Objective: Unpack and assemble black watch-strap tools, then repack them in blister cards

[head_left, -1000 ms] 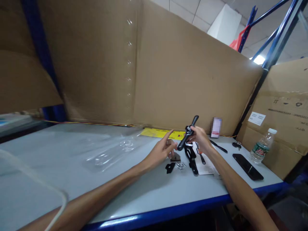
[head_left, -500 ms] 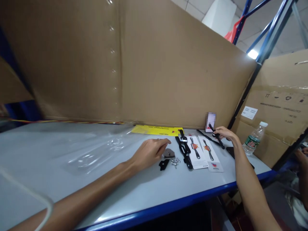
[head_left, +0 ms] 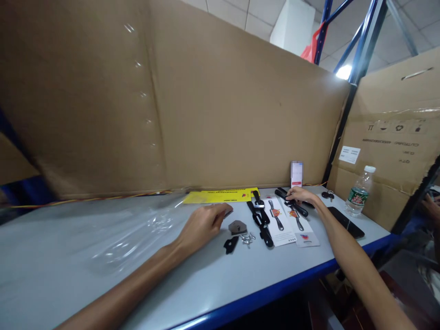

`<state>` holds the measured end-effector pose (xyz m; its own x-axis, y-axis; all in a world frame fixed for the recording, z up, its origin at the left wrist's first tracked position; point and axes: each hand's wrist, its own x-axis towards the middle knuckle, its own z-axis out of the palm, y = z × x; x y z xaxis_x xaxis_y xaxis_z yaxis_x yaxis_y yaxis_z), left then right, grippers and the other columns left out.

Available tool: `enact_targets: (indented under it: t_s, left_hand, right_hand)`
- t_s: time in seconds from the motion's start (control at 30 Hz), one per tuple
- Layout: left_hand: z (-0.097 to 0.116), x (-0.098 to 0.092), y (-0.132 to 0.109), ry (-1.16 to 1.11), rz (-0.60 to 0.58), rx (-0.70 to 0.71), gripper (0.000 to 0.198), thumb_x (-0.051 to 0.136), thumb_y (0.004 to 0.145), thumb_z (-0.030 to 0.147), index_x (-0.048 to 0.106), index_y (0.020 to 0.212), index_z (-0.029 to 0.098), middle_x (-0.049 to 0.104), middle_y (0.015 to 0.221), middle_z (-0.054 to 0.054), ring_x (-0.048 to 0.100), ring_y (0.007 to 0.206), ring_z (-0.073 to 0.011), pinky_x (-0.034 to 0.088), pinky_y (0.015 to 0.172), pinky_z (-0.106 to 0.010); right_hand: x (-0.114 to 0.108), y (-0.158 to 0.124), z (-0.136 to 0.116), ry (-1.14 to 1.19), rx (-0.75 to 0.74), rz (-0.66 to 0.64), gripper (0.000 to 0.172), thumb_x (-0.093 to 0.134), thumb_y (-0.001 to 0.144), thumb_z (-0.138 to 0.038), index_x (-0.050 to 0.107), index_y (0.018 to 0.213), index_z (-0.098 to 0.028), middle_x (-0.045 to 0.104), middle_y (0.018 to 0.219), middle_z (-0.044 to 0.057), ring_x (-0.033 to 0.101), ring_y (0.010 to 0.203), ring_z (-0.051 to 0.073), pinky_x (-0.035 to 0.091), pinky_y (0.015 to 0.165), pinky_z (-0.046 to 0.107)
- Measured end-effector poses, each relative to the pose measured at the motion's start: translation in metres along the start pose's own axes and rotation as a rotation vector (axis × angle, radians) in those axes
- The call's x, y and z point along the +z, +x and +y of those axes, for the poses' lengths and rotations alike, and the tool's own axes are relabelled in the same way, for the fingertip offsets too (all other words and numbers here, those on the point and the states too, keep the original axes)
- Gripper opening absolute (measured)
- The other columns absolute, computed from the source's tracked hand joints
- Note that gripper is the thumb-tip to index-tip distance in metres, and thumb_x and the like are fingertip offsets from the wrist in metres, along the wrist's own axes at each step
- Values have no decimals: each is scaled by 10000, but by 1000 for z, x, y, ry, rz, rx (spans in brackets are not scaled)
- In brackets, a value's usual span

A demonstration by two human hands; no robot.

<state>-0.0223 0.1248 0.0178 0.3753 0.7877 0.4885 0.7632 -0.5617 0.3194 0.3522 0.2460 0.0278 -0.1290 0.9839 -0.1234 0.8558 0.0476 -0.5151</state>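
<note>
My right hand (head_left: 299,195) rests at the far side of the table, fingers curled on a slim black tool handle (head_left: 292,202) that lies partly over a white printed leaflet (head_left: 288,219). My left hand (head_left: 203,223) lies on the table with fingers loosely curled, holding nothing I can see, just left of a small grey metal plate (head_left: 237,227). A small black bracket (head_left: 229,244) and a few silver screws (head_left: 247,238) sit in front of it. A long black tool (head_left: 260,218) lies between the hands.
Clear plastic wrap (head_left: 137,229) is spread to the left. A yellow card (head_left: 220,195) lies against the cardboard wall (head_left: 206,105). A black phone (head_left: 345,222), keys (head_left: 327,195), a water bottle (head_left: 359,191) and a cardboard box (head_left: 388,137) stand at the right. Another person's hand (head_left: 431,204) shows at the far right.
The black tool was set down on the table. My right hand moved to the right, took hold of the slim black handle and brought it down onto the leaflet. My left hand lowered to the table.
</note>
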Motion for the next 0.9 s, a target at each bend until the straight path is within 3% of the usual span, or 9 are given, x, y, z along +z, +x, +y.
enact_targets:
  t_s: [0.13, 0.3, 0.43, 0.57, 0.9]
  left_hand:
    - [-2, 4, -1, 4, 9, -2, 342, 415, 876, 186, 715, 1039, 212, 764, 953, -56, 680, 792, -209, 463, 710, -307]
    - [-1, 5, -2, 12, -12, 11, 359, 413, 867, 179, 715, 1057, 212, 764, 934, -61, 689, 838, -222, 481, 744, -320]
    - [2, 4, -2, 23, -22, 5, 370, 398, 875, 193, 719, 1059, 204, 764, 977, -74, 694, 881, -231, 489, 763, -329]
    - [2, 4, -2, 22, -30, 9, 374, 399, 870, 186, 719, 1062, 202, 766, 970, -73, 696, 871, -227, 491, 761, -332]
    - [5, 3, -3, 28, -54, 4, 353, 429, 870, 121, 703, 1078, 201, 761, 1010, -71, 697, 896, -216, 486, 790, -332]
  right_hand:
    - [-1, -2, -2, -119, 28, 71, 160, 631, 850, -240, 697, 956, -141, 660, 647, 7, 575, 492, 99, 449, 486, 179]
    - [-23, -9, 12, -330, 129, 180, 184, 658, 801, -194, 720, 958, -121, 731, 867, 107, 681, 689, 180, 468, 566, 218]
    - [-27, -8, 22, -445, 198, 142, 202, 749, 673, -172, 735, 863, -106, 735, 911, 130, 694, 800, 245, 478, 619, 250]
    - [-21, -3, 26, -461, 186, 116, 216, 745, 643, -133, 731, 858, -123, 733, 912, 105, 684, 834, 236, 463, 628, 236]
    - [-19, -2, 30, -326, 131, 106, 95, 748, 631, -129, 662, 672, -123, 574, 527, -2, 570, 526, 147, 404, 490, 218]
